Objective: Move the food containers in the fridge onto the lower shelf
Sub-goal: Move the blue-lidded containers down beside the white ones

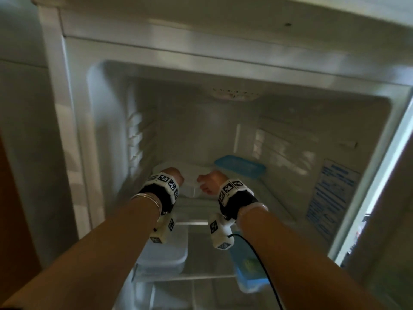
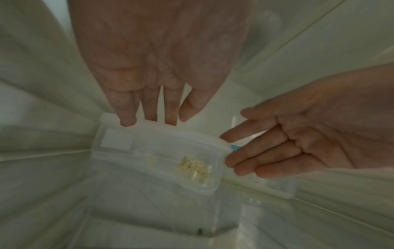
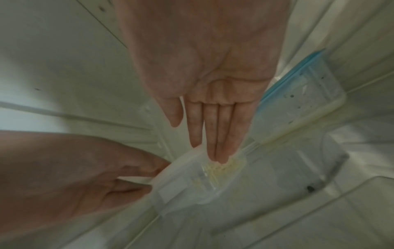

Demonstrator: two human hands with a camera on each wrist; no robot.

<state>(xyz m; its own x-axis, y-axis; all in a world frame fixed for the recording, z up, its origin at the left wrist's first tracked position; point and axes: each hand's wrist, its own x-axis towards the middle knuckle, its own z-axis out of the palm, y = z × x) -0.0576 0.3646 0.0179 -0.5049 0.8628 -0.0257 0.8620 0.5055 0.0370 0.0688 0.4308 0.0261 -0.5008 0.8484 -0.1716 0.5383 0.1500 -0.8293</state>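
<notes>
A clear food container [image 1: 194, 174] with pale yellowish food inside sits on the fridge's upper shelf [image 1: 271, 193]. My left hand [image 1: 178, 178] and right hand [image 1: 204, 183] flank it, one on each side. In the left wrist view the left hand [image 2: 153, 120] has straight fingers with their tips at the container [image 2: 157, 151] lid's edge. In the right wrist view the right hand [image 3: 213, 152] lays straight fingers on the container [image 3: 192, 182]. Neither hand curls round it. A blue-lidded container [image 1: 240, 167] stands behind it to the right.
On the lower shelf [image 1: 201, 276] sit a white-lidded clear container [image 1: 164, 250] at the left and a blue-lidded one [image 1: 248, 270] at the right. The fridge walls close in on both sides. The open door [image 1: 380, 175] is at the right.
</notes>
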